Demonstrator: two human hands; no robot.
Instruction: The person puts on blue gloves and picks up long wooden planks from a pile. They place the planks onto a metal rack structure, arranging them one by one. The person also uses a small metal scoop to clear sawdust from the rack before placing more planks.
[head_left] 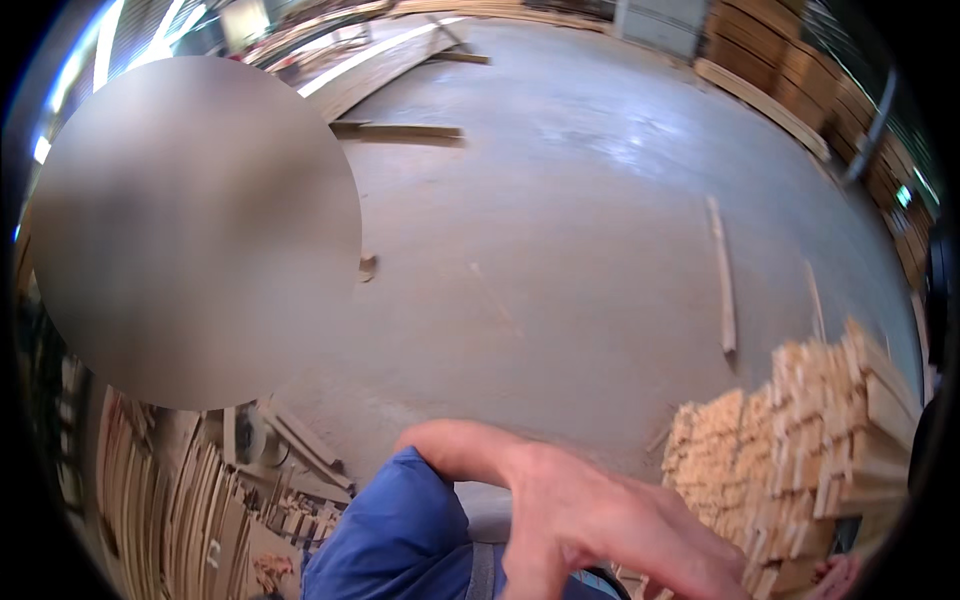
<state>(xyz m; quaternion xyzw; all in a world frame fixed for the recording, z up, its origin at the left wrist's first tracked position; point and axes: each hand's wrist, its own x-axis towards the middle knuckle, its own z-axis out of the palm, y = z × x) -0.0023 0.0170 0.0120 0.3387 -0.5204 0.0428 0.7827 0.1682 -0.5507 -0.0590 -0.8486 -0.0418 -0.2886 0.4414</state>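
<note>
right hand point(590, 520) raised in front of the view, fingers spread loosely, holding nothing, just left of a stack of cut wood strips point(810, 450). left hand not seen. loose slat point(723, 275) lies on concrete floor point(560, 220); scrap boards point(200, 500) lower left.

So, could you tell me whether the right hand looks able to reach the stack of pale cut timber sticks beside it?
Probably yes: the right hand hangs beside the stack of pale timber sticks, nothing visible between.

1 hand point(590, 520), 1 stack of cut wood pcs point(800, 450), approx 4 loose floor boards point(722, 275)
</note>
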